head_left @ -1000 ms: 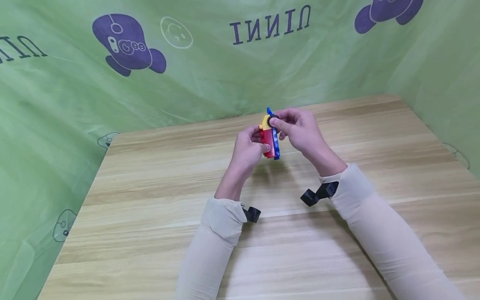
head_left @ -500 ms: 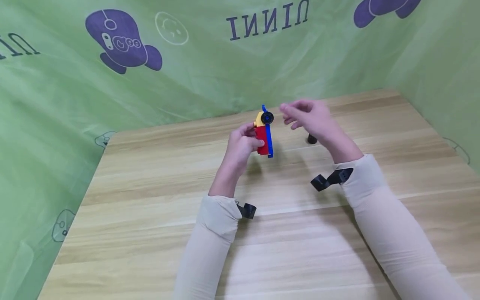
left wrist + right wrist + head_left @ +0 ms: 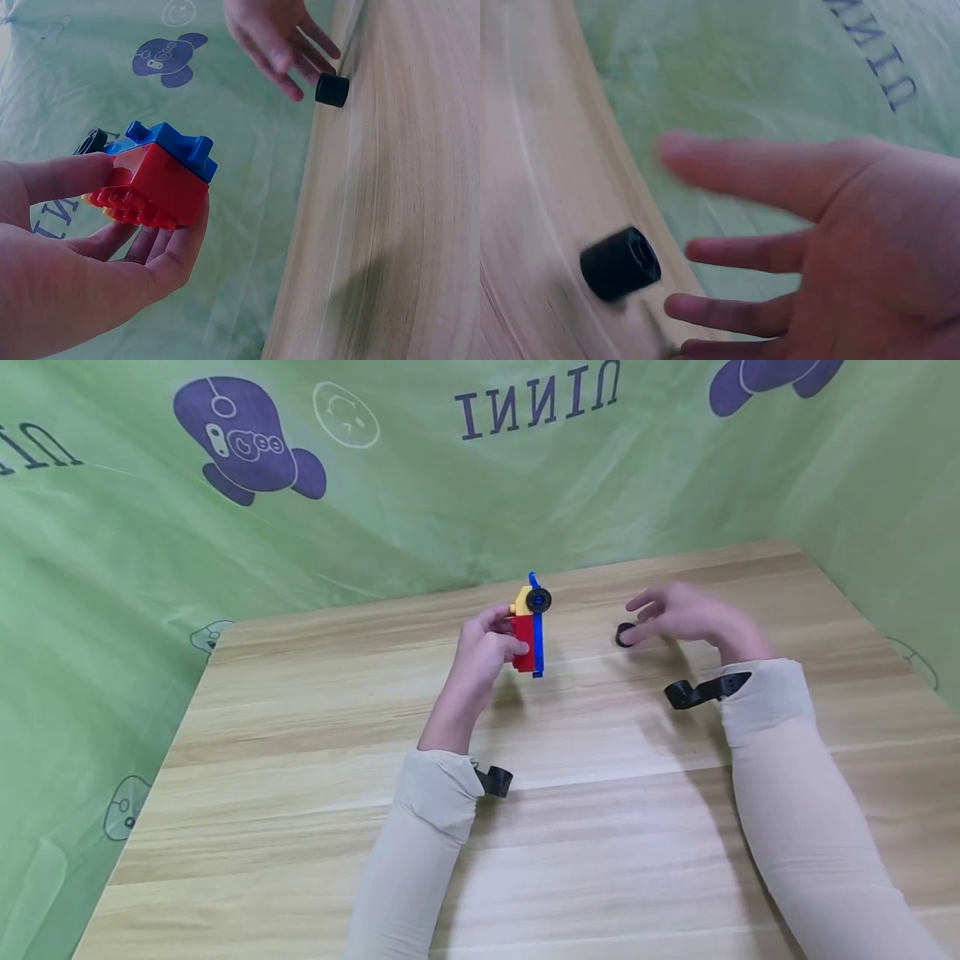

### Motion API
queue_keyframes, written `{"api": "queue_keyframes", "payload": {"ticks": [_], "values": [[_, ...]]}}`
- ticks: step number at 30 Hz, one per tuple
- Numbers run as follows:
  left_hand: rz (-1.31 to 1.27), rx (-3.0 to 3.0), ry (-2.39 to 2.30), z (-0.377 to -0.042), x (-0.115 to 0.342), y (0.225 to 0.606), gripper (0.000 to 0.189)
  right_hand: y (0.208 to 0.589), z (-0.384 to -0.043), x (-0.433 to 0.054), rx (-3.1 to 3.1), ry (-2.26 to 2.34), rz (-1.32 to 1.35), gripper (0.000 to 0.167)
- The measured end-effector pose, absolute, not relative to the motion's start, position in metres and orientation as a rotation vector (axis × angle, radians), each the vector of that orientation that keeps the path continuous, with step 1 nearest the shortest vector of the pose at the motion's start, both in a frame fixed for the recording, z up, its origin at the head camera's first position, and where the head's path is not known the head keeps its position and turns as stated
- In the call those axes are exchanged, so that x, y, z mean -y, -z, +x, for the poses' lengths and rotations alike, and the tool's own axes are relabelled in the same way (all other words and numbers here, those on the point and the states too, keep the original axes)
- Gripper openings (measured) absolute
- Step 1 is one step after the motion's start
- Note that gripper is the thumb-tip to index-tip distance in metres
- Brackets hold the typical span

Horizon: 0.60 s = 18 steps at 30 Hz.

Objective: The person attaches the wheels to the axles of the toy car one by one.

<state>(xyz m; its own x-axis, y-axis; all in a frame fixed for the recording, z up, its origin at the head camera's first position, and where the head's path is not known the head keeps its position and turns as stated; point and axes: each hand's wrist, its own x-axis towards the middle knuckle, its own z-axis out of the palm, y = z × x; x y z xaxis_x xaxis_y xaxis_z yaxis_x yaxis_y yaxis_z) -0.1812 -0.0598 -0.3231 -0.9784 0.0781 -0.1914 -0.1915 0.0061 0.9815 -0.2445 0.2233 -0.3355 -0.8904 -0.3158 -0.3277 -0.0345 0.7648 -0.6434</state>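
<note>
My left hand grips a toy vehicle built of bricks, its red brick between thumb and fingers. A blue base runs along the vehicle's right side, and a yellow brick sits above the red one. One black wheel is fitted near its upper end. Further right, a loose black wheel lies on the table. My right hand hovers by this wheel with fingers spread and nothing between them; in the right wrist view there is a gap between fingertips and wheel.
The wooden table ends at a green printed curtain at the back and along both sides. Black wrist cameras stick out from the sleeves.
My right hand has let go of the fitted wheel and moved right, over to the loose wheel, which came into view. My left hand still holds the toy vehicle, shifted slightly left.
</note>
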Motion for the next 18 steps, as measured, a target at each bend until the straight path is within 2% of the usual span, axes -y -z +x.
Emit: {"api": "queue_keyframes", "payload": {"ticks": [6,18], "values": [[-0.122,-2.095,-2.068,-0.1809,0.0602,0.3227,0.061,0.3406,-0.2455,-0.2262,-2.520,0.860,-0.356,0.067],[-0.120,-2.097,-2.070,-0.1806,0.0597,0.3226,0.060,0.3457,-0.2473,-0.2202,-2.583,0.800,-0.324,0.055]]}}
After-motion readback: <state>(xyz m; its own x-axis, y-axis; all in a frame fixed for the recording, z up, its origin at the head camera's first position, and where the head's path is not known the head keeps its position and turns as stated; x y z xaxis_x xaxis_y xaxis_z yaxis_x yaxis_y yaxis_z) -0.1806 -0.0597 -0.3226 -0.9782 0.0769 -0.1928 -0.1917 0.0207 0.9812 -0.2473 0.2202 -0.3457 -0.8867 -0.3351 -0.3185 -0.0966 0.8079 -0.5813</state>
